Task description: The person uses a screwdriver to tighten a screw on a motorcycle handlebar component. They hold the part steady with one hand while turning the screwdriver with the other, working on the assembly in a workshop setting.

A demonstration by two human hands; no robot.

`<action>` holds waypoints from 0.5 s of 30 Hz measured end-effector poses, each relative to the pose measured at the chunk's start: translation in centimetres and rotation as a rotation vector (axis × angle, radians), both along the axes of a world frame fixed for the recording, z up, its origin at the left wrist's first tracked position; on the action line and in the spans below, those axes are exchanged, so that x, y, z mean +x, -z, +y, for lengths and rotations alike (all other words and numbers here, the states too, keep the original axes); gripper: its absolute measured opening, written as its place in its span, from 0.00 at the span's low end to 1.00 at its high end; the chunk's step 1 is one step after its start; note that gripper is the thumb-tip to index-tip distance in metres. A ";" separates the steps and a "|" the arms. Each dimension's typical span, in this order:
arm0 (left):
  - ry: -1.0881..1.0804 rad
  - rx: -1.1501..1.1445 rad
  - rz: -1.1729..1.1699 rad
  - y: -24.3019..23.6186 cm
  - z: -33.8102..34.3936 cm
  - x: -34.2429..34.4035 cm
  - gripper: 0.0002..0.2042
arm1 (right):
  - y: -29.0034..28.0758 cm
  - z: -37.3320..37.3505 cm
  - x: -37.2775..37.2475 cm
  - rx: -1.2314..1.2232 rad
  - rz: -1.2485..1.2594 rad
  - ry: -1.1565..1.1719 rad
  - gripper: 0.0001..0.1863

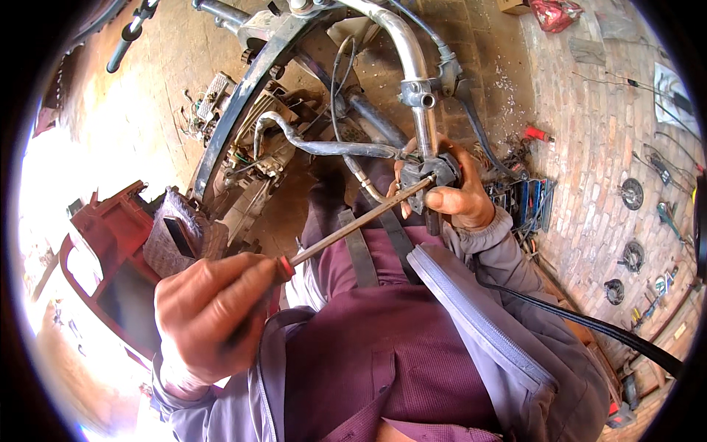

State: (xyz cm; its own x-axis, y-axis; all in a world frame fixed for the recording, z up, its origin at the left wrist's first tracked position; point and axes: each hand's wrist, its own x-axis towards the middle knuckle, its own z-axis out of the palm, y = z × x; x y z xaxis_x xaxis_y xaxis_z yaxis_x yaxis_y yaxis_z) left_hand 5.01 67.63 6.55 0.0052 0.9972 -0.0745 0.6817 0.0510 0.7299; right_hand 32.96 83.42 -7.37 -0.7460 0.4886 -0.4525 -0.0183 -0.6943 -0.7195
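My left hand (210,313), fingers clamped on the screwdriver (353,225), drives its tip into the handlebar switch housing (434,177) clamped in my right hand (456,195); I judge a slip could gouge those fingers.

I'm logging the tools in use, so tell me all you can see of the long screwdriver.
The screwdriver has a long, dull grey metal shaft and a red collar at the handle. The left hand wraps the handle, hiding most of it. It slants up to the right, its tip at the dark fitting that the right hand holds.
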 end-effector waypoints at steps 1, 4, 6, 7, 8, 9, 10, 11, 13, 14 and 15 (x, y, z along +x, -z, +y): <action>0.138 0.186 0.206 -0.1 0.1 0.0 0.17 | -0.1 0.0 -0.1 0.016 -0.009 -0.007 0.39; 0.195 0.290 0.341 -0.6 0.5 0.0 0.15 | -0.1 0.1 0.1 0.062 -0.039 -0.020 0.39; 0.161 0.272 0.300 -0.3 0.5 0.0 0.14 | -0.2 0.1 0.1 0.091 -0.058 -0.026 0.38; 0.094 0.192 0.238 -0.3 0.3 0.0 0.14 | -0.4 0.1 0.0 0.066 -0.069 -0.036 0.38; 0.027 0.125 0.169 -0.3 0.2 0.1 0.15 | -0.7 0.1 -0.1 0.041 -0.079 -0.045 0.38; -0.042 0.058 0.097 -0.2 0.2 0.1 0.16 | -1.0 0.1 -0.3 0.042 -0.080 -0.045 0.38; -0.043 0.059 0.096 -0.2 0.0 0.1 0.16 | -1.4 0.0 -0.5 0.033 -0.098 -0.029 0.36; -0.113 -0.071 0.005 -0.3 -0.1 0.3 0.17 | -1.5 0.0 -0.7 0.025 -0.115 -0.012 0.35; -0.175 -0.201 -0.087 -0.4 -0.1 0.4 0.17 | -1.3 0.0 -0.4 0.059 -0.133 -0.009 0.34; -0.180 -0.300 -0.154 -0.5 0.0 0.3 0.17 | -1.2 0.0 -0.3 0.093 -0.150 -0.009 0.34; -0.187 -0.400 -0.221 -0.7 0.1 0.2 0.17 | -1.3 0.0 -0.3 0.092 -0.150 -0.007 0.34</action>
State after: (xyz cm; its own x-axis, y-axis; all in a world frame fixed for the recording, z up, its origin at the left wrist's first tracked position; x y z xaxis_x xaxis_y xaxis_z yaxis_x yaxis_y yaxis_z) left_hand 5.20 67.68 7.25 -0.1120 0.8759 -0.4694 0.4649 0.4637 0.7542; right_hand 32.67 83.41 -6.11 -0.6768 0.5280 -0.5131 0.0988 -0.6255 -0.7740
